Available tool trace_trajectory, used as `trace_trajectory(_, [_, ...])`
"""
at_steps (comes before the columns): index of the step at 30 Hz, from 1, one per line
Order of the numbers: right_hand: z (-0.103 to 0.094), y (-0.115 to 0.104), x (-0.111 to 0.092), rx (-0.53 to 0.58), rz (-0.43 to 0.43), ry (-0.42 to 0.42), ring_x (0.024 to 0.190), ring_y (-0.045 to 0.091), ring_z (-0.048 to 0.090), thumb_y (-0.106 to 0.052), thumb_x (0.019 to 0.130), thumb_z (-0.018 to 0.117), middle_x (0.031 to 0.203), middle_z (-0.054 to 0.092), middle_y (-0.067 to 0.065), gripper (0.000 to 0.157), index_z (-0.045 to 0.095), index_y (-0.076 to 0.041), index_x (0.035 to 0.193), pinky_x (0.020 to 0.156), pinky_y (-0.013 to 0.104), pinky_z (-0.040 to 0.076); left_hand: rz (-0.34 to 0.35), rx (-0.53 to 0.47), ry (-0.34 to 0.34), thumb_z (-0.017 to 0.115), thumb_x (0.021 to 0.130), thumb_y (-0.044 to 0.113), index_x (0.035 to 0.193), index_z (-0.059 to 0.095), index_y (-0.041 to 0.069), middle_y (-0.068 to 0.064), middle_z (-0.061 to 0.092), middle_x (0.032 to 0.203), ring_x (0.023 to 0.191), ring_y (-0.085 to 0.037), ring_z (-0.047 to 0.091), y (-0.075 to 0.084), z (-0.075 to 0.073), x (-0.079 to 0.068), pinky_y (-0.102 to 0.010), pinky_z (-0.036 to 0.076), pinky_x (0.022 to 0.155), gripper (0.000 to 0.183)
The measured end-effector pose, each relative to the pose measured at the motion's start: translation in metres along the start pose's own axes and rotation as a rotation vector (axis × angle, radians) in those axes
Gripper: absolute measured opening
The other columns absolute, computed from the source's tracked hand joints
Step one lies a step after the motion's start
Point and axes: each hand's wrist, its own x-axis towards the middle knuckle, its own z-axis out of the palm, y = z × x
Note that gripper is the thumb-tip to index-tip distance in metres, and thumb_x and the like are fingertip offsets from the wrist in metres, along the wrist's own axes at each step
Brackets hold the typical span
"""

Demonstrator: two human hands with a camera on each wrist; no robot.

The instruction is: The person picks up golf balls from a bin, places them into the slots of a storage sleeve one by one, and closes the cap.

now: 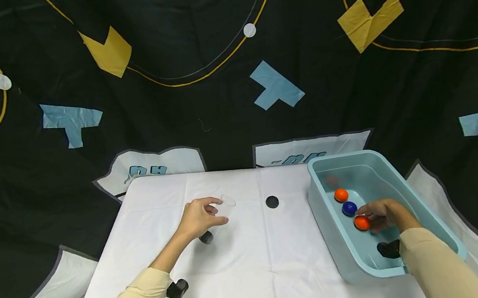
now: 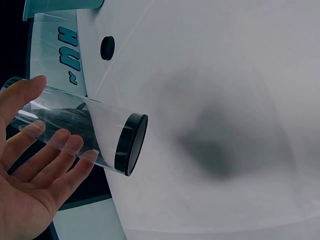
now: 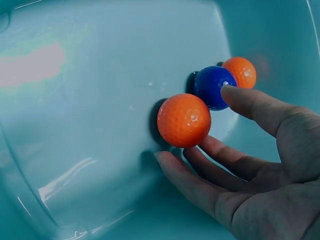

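A: Head view. What's the left hand (image 1: 202,217) doing?
B: Holding the clear tube (image 1: 228,206) over the white table (image 1: 243,278). The tube's black base (image 1: 206,237) shows just below the hand.
A: Right hand (image 1: 385,214)?
B: Down inside the light-blue bin (image 1: 327,236), at the table's right side. Fingers are right beside the near orange ball (image 1: 362,223). Blue ball (image 1: 349,208) next, then the far orange ball (image 1: 341,195), in a row along the bin's left wall.
A: Other stuff?
B: Black disc (image 1: 272,202) flat on the table, between tube and bin. Black backdrop (image 1: 201,119) behind, with yellow and blue tape on it.
A: Left wrist view?
B: Grip's curled round the tube: thumb across one side, fingers on the other. Base is on the tube's end, off the tabletop, its shadow well apart. Disc lies past it.
A: Right wrist view, grip?
B: Wide. Thumb well apart from the fingers, near orange ball sitting in front of the gap. Thumb tip overlaps the blue ball from this angle. Can't tell if either ball is touched. Far orange ball is partly behind the blue one.
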Motion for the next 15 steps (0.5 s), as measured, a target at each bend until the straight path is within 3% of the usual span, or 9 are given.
trace_trajectory(1, [0.0037, -0.0049, -0.0133, -0.011, -0.003, 0.002, 0.087, 0.031, 0.068, -0.019, 0.099, 0.063, 0.113, 0.057, 0.033, 0.064, 0.033, 0.020, 0.141, 0.090, 0.038, 0.059, -0.001, 0.000, 0.001, 0.092, 0.070, 0.025, 0.113, 0.077, 0.013, -0.013, 0.077, 0.098, 0.094, -0.024, 0.074, 0.0000, 0.0001, -0.0003, -0.039, 0.060, 0.078, 0.048])
trace_trajectory(15, [0.0077, -0.0051, -0.0035, -0.020, 0.001, -0.016, 0.090, 0.033, 0.062, -0.012, 0.093, 0.069, 0.102, 0.055, 0.026, 0.050, 0.045, 0.016, 0.128, 0.087, 0.037, 0.060, 0.004, 0.005, 0.003, 0.092, 0.071, 0.023, 0.115, 0.076, 0.011, -0.013, 0.077, 0.100, 0.095, -0.025, 0.073, 0.0040, 0.0009, -0.0006, -0.040, 0.060, 0.079, 0.049])
